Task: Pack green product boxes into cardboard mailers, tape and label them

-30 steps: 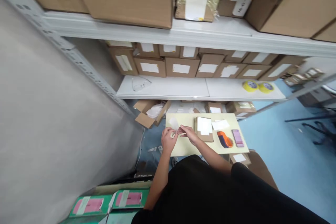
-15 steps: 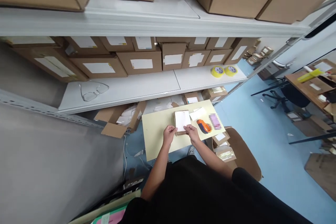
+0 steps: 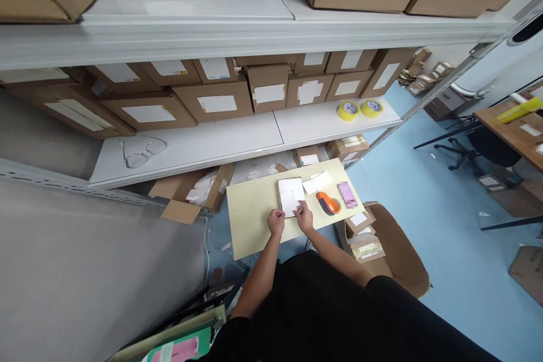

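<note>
A small flat cardboard box lies on the pale yellow board, its top mostly covered in white. Over its lower part is a white paper label, whose edges overlap the white beneath. My left hand is closed in a pinch at the label's lower left corner. At the label's right side, my right hand pinches its edge between thumb and fingers. Right of the box are loose white papers and an orange and dark blue tape dispenser. A blurred pink item lies beyond it.
The yellow board sits below a shelf holding labelled boxes, eyeglasses and two yellow tape rolls. An open carton stands left of the board. A large carton with small boxes is at right.
The label has shifted down toward me on the box, and both hands have moved slightly lower with it. More white shows on the box top above the label. The camera view has shifted a little.
</note>
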`<control>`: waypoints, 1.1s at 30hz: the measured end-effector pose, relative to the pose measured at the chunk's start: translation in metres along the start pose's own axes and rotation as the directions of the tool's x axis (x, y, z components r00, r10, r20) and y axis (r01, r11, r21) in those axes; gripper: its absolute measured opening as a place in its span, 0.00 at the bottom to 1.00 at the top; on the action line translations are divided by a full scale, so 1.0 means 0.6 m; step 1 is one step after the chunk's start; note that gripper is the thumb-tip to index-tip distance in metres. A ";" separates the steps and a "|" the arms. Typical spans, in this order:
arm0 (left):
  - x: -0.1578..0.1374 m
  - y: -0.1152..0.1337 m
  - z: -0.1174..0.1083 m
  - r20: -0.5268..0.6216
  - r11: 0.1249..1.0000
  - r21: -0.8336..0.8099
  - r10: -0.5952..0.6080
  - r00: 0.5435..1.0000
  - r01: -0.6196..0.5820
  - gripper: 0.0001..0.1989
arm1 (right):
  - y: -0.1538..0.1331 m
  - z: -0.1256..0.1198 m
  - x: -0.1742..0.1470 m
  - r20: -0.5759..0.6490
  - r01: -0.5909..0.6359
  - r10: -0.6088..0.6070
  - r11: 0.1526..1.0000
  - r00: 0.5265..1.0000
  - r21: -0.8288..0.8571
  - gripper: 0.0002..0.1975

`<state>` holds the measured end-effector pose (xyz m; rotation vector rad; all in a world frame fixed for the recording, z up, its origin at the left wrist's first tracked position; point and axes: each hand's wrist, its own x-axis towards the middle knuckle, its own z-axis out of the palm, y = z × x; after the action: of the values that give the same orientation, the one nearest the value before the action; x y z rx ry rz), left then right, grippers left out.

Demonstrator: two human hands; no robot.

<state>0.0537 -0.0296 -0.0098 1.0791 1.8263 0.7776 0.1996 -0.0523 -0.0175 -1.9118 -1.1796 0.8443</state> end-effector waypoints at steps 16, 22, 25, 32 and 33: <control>-0.006 0.004 0.017 -0.102 0.979 0.162 -0.110 0.989 0.125 0.03 | -0.008 -0.005 0.028 0.200 -0.055 0.088 0.985 0.976 -0.161 0.15; -0.015 0.017 0.018 -0.136 0.967 0.205 -0.127 0.982 0.153 0.05 | -0.017 -0.011 0.037 0.295 -0.042 0.129 0.958 0.947 -0.283 0.15; -0.017 0.027 0.019 -0.134 0.954 0.244 -0.145 0.980 0.174 0.06 | -0.025 -0.016 0.048 0.361 -0.016 0.164 0.925 0.918 -0.380 0.15; -0.016 0.030 -0.001 -0.204 0.845 0.428 -0.255 0.945 0.321 0.20 | -0.026 -0.030 0.072 0.448 0.088 0.154 0.876 0.881 -0.475 0.23; -0.016 0.028 -0.006 -0.191 0.842 0.436 -0.258 0.947 0.318 0.22 | -0.023 -0.030 0.071 0.468 0.126 0.119 0.879 0.876 -0.459 0.23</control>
<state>0.0594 -0.0314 0.0090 1.0198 2.2894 0.2305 0.2238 -0.0134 -0.0033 -2.1461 -1.8383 1.1594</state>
